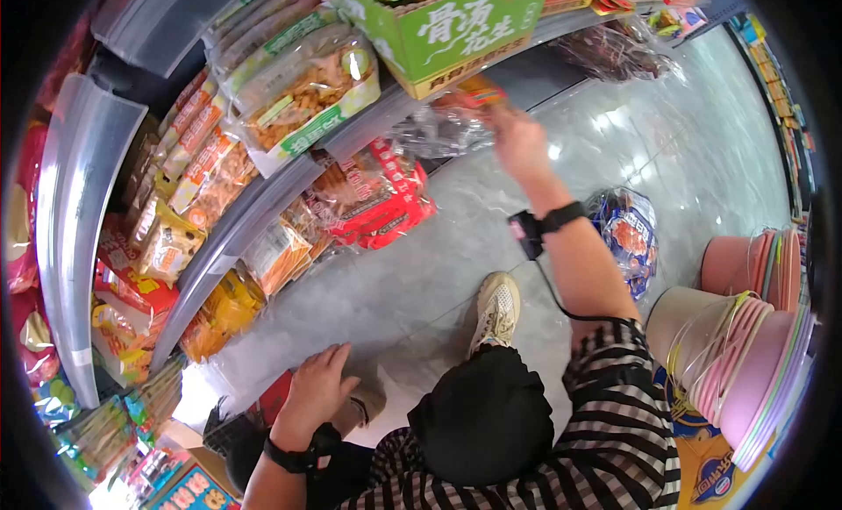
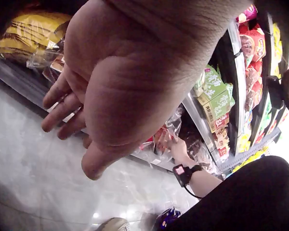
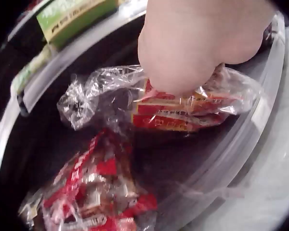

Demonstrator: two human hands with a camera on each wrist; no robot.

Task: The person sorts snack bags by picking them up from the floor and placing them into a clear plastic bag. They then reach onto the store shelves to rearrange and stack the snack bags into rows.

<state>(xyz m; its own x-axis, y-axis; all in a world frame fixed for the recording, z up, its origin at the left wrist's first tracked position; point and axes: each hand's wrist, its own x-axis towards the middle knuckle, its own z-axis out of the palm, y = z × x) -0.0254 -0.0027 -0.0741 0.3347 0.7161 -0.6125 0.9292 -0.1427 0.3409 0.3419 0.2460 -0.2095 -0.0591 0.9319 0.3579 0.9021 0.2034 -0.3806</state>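
Observation:
My right hand (image 1: 524,150) reaches to the low shelf and grips a clear plastic bag with red snack packets (image 3: 183,113) inside. The back of the hand hides most of its fingers in the right wrist view. Beside that bag lies another clear bag of red-and-white wrapped snacks (image 3: 98,192). My left hand (image 1: 316,383) hangs over the floor near the shelf, palm and spread fingers showing in the left wrist view, with nothing in it. Above the right hand stands a green carton (image 1: 465,36) with white lettering.
Shelves with clear front strips (image 1: 254,207) curve along the left, packed with snack bags. A blue snack bag (image 1: 627,238) lies on the grey floor beside the right forearm. Stacked pink and white buckets (image 1: 702,343) stand at the right. A shoe (image 1: 497,308) is on the floor.

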